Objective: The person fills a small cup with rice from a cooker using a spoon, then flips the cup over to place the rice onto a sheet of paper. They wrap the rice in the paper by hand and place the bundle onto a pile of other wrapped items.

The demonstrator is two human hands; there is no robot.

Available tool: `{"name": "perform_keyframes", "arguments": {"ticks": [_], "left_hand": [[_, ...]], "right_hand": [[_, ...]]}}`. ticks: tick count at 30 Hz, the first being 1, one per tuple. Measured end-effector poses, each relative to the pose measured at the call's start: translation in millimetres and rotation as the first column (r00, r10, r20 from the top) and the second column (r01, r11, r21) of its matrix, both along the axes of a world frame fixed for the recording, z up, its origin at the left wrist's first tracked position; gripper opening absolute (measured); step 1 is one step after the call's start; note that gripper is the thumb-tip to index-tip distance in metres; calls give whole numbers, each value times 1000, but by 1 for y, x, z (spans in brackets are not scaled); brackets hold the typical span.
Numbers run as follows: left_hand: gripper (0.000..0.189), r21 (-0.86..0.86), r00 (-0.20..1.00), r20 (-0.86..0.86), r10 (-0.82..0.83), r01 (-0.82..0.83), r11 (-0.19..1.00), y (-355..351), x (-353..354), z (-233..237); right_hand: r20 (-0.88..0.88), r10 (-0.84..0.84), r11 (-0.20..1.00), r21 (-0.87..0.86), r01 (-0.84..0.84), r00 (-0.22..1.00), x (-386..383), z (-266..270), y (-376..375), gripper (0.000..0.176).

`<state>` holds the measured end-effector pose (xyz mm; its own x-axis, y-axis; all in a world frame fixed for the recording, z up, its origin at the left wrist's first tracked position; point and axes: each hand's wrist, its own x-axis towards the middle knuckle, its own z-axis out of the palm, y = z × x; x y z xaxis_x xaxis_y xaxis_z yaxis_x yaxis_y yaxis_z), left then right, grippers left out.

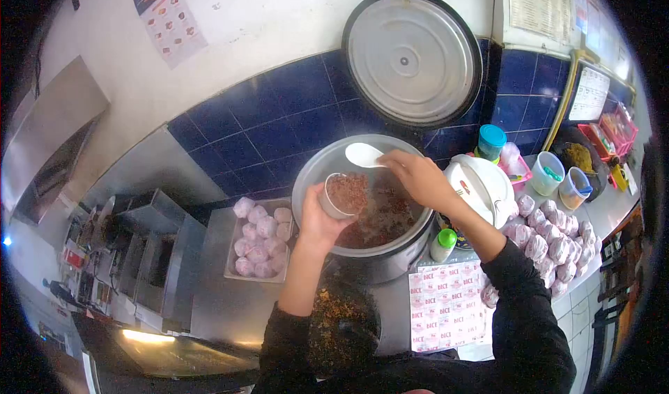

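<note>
Red-brown rice fills a small cup (345,193) held just inside the big pot's (397,258) 9 o'clock edge. The left hand (317,221) has its fingers wrapped round the cup. The right hand (418,178) pinches a white paddle (364,155) at the pot's 12 o'clock rim. A tray (228,254) of pink balls sits close at 9 o'clock. A white cooker (481,188) crowds 3 o'clock. Paper sheets (446,307) lie at 5 o'clock on the tabletop (216,310).
</note>
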<state>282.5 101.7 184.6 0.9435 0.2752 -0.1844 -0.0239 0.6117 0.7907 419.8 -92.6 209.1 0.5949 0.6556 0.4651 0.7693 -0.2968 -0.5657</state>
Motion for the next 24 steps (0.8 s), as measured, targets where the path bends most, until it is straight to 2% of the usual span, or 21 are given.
{"name": "perform_keyframes", "arguments": {"ticks": [1, 2, 4, 5, 7, 8, 9, 10, 11, 13, 14, 17, 18, 19, 20, 21, 22, 23, 24], "left_hand": [[52, -6, 1000, 9, 13, -13, 1000, 0, 0, 2], [52, -6, 1000, 5, 12, -12, 1000, 1, 0, 4], [53, -47, 999, -7, 35, -35, 998, 2, 1, 7], [53, -47, 999, -11, 30, -31, 998, 4, 0, 5], [53, -131, 998, 63, 13, -5, 991, 14, -1, -3], [53, -142, 995, 98, -13, 27, 989, 20, -2, -9], [53, -145, 995, 103, -9, 24, 989, 18, -2, -6], [53, -150, 996, 84, 36, -23, 988, 12, -2, -1], [53, -154, 995, 64, 80, -69, 986, 7, -2, 1], [53, -115, 992, 68, 102, -94, 989, -4, 3, 0], [53, -77, 990, 69, 119, -114, 991, -8, 5, -1], [54, -52, 996, 75, 49, -45, 998, 0, 8, -17], [54, -46, 996, 72, 48, -44, 998, -2, 5, -15], [54, -61, 994, 75, 76, -72, 996, -4, 2, -14], [54, -77, 991, 83, 105, -98, 992, -6, 1, -11], [54, -77, 991, 85, 107, -100, 992, -5, -1, -7], [55, -106, 991, 104, 85, -74, 992, -3, -3, -4], [55, -135, 990, 125, 68, -50, 990, -2, -5, -3], [55, -180, 989, 120, 87, -65, 981, 3, -4, -6]], "right_hand": [[6, 131, 970, 207, -129, 991, 4, -6, 3, 28], [2, 130, 970, 207, -127, 992, 5, -13, 5, 28], [-117, 136, 990, 56, -130, 984, -3, -21, 7, 27], [-120, 132, 990, 57, -126, 984, 0, -24, 3, 27], [-127, 59, 998, 11, -58, 990, 11, -28, -3, 26], [-109, 105, 988, 129, -91, 988, 13, -33, -3, 27], [-105, 109, 987, 126, -95, 989, 5, -22, -6, 27], [-362, 129, 986, 143, -81, 923, -10, -3, -10, 27], [-594, 144, 986, 157, -61, 791, -22, 7, -11, 28], [-319, 260, 962, 162, -218, 912, -36, -12, -2, 29], [-338, 242, 959, 225, -171, 910, -48, -19, 5, 28], [-347, 251, 963, 182, -198, 904, -37, -21, 9, 28], [-226, 313, 930, 269, -249, 923, -36, -20, 14, 28], [-227, 313, 929, 274, -248, 922, -35, -18, 9, 28], [-545, 283, 946, 292, -137, 790, -33, -13, -1, 29], [-797, 239, 963, 268, -30, 554, -36, 2, -9, 29], [-797, 342, 922, 388, -12, 498, -35, 7, -17, 34], [-796, 343, 923, 384, -21, 499, -36, 10, -20, 34], [-733, 309, 933, 357, -44, 606, -38, 11, -23, 32]]}}
